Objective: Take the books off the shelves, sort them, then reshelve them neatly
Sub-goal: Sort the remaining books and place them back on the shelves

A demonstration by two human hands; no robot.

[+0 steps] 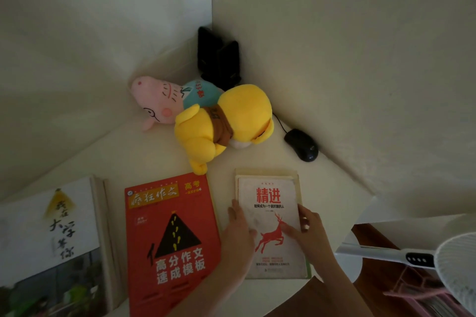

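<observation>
A white book with a red deer (270, 203) lies on top of a small stack at the right of the white desk (159, 152). My left hand (238, 234) grips its left edge, thumb on the cover. My right hand (307, 230) holds its right edge, thumb pressing by the deer. Left of it lies a red book with a black triangle (170, 239). Farther left sits a white book with black calligraphy (51, 234) atop another stack.
A yellow plush toy (226, 123) and a pink pig plush (157, 99) lie in the corner, with a black stand (219, 59) behind them. A black mouse (301, 145) sits right. A white fan (456, 267) and a brown chair (373, 239) stand at the lower right.
</observation>
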